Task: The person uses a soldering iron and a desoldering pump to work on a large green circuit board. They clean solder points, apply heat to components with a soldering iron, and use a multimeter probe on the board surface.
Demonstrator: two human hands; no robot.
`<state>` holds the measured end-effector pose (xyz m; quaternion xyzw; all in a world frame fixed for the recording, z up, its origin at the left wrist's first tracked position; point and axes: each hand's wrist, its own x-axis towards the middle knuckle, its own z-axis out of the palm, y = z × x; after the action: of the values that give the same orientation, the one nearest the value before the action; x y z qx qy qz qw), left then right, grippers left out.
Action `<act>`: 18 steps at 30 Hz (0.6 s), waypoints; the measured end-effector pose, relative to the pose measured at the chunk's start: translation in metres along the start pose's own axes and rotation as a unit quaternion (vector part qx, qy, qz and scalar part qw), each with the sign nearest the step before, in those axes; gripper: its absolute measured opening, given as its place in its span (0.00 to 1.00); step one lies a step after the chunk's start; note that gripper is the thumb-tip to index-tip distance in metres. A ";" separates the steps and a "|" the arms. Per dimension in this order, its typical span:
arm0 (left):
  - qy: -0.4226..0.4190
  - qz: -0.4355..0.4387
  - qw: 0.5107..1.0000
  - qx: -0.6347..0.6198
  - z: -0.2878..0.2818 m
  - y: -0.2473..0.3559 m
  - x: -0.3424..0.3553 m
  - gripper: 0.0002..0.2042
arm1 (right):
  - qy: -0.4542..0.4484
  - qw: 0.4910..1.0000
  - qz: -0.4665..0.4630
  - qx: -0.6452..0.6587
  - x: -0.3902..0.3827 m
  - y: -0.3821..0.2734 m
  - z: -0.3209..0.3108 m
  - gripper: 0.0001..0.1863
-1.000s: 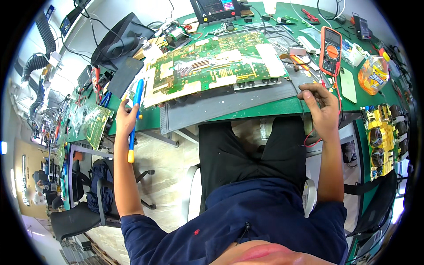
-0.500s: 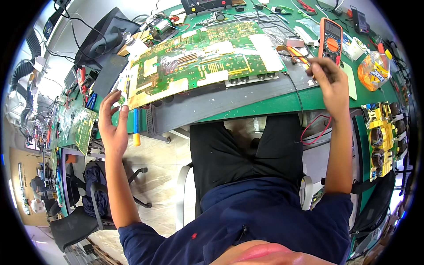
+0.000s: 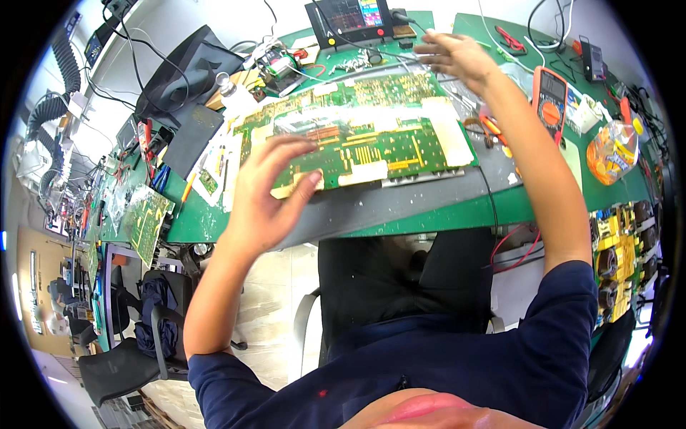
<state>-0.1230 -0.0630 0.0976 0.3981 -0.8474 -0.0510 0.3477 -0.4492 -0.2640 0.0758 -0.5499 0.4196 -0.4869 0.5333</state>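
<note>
A large green circuit board (image 3: 400, 146) with pale patches lies on a dark grey mat (image 3: 343, 211). Over its near left part is my left hand (image 3: 268, 196), thumb and fingers apart; whether it touches the board I cannot tell. My right hand (image 3: 461, 61) reaches beyond the board's far right corner, its fingers stretched out with nothing visible in them. Closest to those fingertips is a dark cable running to a black-handled plug or probe (image 3: 404, 17) beside a screen device (image 3: 350, 23).
An orange multimeter (image 3: 550, 107) and a bottle of orange drink (image 3: 613, 154) stand at the right. Yellow circuit boards (image 3: 611, 264) lie at the right rim. Left are a smaller green board (image 3: 148, 223), a dark flat panel (image 3: 194, 139) and pliers. Cables cross the back.
My left hand has moved right, over the board. My right hand has gone from beside the multimeter to the far side. The view has shifted; a blue-and-orange handle at the table edge no longer shows.
</note>
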 end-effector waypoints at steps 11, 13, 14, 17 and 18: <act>-0.050 -0.068 0.996 -0.025 -0.041 0.015 -0.047 0.20 | 0.150 0.965 0.112 0.186 0.158 0.051 0.002 0.23; -0.017 -0.124 0.992 -0.036 -0.051 0.013 -0.072 0.18 | 0.123 0.974 0.111 0.156 0.172 0.049 0.009 0.27; 0.014 -0.142 0.989 -0.041 -0.052 0.010 -0.083 0.14 | 0.117 0.978 0.101 0.137 0.183 0.048 0.000 0.28; 0.107 -0.218 0.964 -0.110 -0.044 0.008 -0.114 0.10 | 0.117 0.978 0.110 0.135 0.220 0.053 -0.022 0.32; 0.141 -0.248 0.950 -0.127 -0.041 0.013 -0.123 0.08 | 0.144 0.983 0.064 0.096 0.222 0.054 -0.006 0.32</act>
<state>-0.0515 0.0415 0.0653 0.5511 -0.6512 -0.1859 0.4875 -0.4131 -0.4872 0.0415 -0.3927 0.4776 -0.5641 0.5473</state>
